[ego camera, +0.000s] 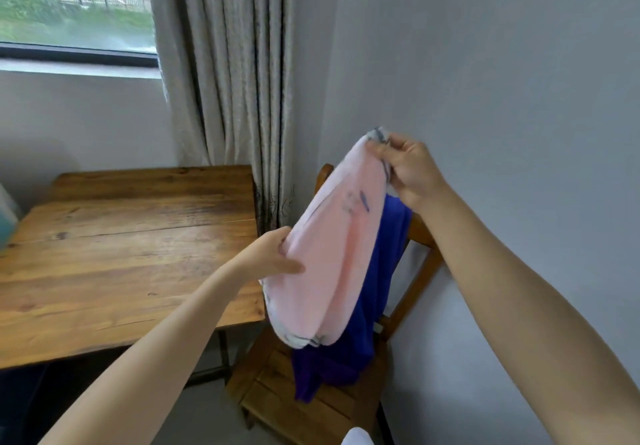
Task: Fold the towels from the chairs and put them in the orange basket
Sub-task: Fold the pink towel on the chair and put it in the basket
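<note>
Grey-walled corner by a wooden chair, blue towel draped over its back, pink towel held just in front of the chair, right hand pinching its top edge, left hand gripping its left side, fingers probably curled behind.

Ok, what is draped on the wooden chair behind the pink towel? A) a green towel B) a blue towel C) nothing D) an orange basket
B: a blue towel hangs over the chair back onto its seat, behind the pink towel that the left hand and right hand hold up.
</note>
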